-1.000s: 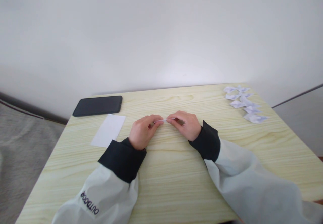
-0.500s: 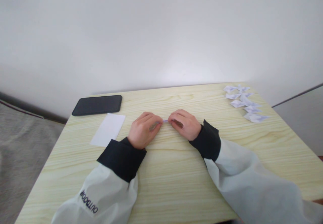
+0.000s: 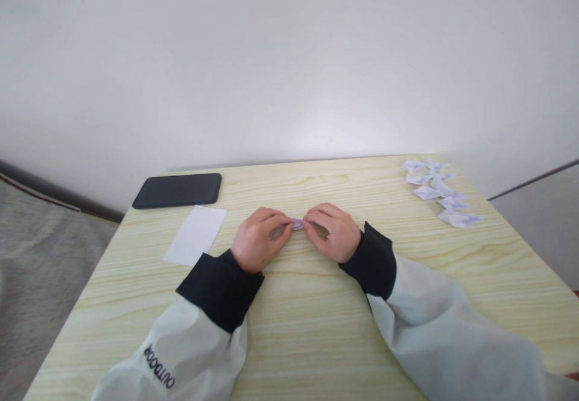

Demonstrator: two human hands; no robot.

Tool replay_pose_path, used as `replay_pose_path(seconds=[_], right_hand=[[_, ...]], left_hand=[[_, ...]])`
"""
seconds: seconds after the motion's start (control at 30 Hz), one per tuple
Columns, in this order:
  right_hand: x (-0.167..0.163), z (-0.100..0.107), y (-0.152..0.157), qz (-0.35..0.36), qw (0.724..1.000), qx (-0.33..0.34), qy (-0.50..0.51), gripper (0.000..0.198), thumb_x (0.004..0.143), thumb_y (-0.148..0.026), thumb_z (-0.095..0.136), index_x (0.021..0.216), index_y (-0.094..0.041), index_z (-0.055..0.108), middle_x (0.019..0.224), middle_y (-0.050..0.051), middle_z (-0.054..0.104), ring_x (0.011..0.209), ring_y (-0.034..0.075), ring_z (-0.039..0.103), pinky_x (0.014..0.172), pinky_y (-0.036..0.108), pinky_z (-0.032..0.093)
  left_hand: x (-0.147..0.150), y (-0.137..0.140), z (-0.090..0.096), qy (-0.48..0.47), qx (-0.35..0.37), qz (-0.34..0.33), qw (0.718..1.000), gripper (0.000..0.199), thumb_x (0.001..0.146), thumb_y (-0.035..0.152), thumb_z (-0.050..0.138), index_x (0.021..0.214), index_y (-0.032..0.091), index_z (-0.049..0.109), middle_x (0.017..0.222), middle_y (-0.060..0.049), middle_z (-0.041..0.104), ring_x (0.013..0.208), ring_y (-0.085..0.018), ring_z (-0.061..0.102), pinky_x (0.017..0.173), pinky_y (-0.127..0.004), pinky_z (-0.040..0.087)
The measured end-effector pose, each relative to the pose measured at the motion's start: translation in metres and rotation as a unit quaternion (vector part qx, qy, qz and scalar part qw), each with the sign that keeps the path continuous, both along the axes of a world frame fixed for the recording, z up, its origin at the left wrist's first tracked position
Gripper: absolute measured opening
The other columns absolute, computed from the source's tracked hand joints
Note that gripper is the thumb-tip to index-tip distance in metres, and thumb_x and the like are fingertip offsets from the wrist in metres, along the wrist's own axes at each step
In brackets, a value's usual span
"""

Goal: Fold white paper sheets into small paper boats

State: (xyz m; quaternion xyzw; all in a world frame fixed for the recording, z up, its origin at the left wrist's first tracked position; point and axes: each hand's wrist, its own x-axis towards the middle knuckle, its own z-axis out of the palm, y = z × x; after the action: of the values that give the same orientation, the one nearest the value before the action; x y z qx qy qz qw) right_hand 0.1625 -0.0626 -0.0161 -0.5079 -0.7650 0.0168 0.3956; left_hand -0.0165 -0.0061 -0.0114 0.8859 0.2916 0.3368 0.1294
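Observation:
A small piece of folded white paper [image 3: 297, 224] is pinched between my two hands above the middle of the table. My left hand [image 3: 259, 237] grips its left end with thumb and fingertips. On the opposite end, the thumb and fingers of my right hand [image 3: 333, 231] are closed. Only the paper's middle shows; its ends are hidden by my fingers, so its full shape cannot be made out.
Left of my hands lies a flat white paper sheet [image 3: 195, 236], with a black phone [image 3: 178, 190] behind it. Several folded white paper pieces [image 3: 458, 218] stand at the back right of the wooden table [image 3: 335, 328]. A white wall [image 3: 289, 63] rises behind.
The folded paper has tilted or spread a little, so more of its surface shows between my fingers. Both hands keep their pinch. The whole view has shifted slightly.

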Motion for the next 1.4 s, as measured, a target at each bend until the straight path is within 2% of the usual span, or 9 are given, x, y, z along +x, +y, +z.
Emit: replay_pose_path(seconds=[0.2, 0.63, 0.83, 1.07, 1.23, 1.4], right_hand=[[-0.007, -0.002, 0.0, -0.021, 0.999, -0.024, -0.02, 0.005, 0.079, -0.019, 0.055, 0.081, -0.019, 0.06, 0.08, 0.005, 0.062, 0.08, 0.02, 0.055, 0.075, 0.033, 0.047], [-0.008, -0.004, 0.001, -0.011, 0.999, -0.035, -0.024, 0.01, 0.073, -0.016, 0.058, 0.083, -0.019, 0.06, 0.083, 0.005, 0.062, 0.082, 0.021, 0.054, 0.077, 0.035, 0.046], [-0.006, -0.002, 0.001, -0.005, 0.999, -0.042, -0.022, 0.002, 0.076, -0.02, 0.058, 0.078, -0.02, 0.059, 0.08, 0.005, 0.062, 0.08, 0.021, 0.054, 0.074, 0.035, 0.046], [-0.004, -0.004, 0.003, -0.001, 0.999, -0.046, -0.002, 0.007, 0.082, -0.018, 0.052, 0.078, -0.019, 0.058, 0.077, 0.005, 0.062, 0.078, 0.02, 0.053, 0.072, 0.034, 0.046], [-0.001, -0.002, 0.003, 0.016, 0.998, -0.056, 0.002, 0.004, 0.078, -0.019, 0.057, 0.081, -0.018, 0.06, 0.08, 0.006, 0.063, 0.081, 0.02, 0.053, 0.076, 0.035, 0.045], [0.002, -0.002, 0.002, 0.023, 0.997, -0.073, -0.007, 0.01, 0.075, -0.022, 0.061, 0.085, -0.018, 0.06, 0.083, 0.006, 0.063, 0.082, 0.02, 0.053, 0.077, 0.035, 0.045]], left_hand=[[0.001, -0.003, 0.004, 0.024, -0.017, -0.002, 1.0, 0.013, 0.077, 0.02, 0.058, 0.085, 0.019, 0.068, 0.081, -0.004, 0.066, 0.078, -0.017, 0.06, 0.073, -0.03, 0.051], [0.005, -0.007, 0.006, 0.051, -0.041, 0.027, 0.997, 0.011, 0.076, 0.02, 0.056, 0.081, 0.019, 0.065, 0.078, -0.004, 0.064, 0.076, -0.016, 0.059, 0.071, -0.028, 0.049], [0.005, -0.009, 0.007, 0.072, -0.046, 0.013, 0.996, 0.011, 0.076, 0.021, 0.055, 0.083, 0.019, 0.063, 0.081, -0.004, 0.063, 0.076, -0.017, 0.058, 0.071, -0.029, 0.048], [0.005, -0.009, 0.008, 0.085, -0.056, 0.009, 0.995, 0.013, 0.075, 0.021, 0.054, 0.084, 0.019, 0.063, 0.084, -0.004, 0.063, 0.077, -0.017, 0.057, 0.072, -0.029, 0.047], [0.005, -0.008, 0.01, 0.086, -0.061, 0.015, 0.994, 0.012, 0.075, 0.021, 0.055, 0.083, 0.019, 0.063, 0.082, -0.004, 0.063, 0.075, -0.016, 0.058, 0.07, -0.028, 0.046], [0.005, -0.009, 0.011, 0.095, -0.073, 0.009, 0.993, 0.016, 0.073, 0.021, 0.056, 0.087, 0.017, 0.063, 0.084, -0.004, 0.064, 0.075, -0.016, 0.057, 0.07, -0.028, 0.046]])
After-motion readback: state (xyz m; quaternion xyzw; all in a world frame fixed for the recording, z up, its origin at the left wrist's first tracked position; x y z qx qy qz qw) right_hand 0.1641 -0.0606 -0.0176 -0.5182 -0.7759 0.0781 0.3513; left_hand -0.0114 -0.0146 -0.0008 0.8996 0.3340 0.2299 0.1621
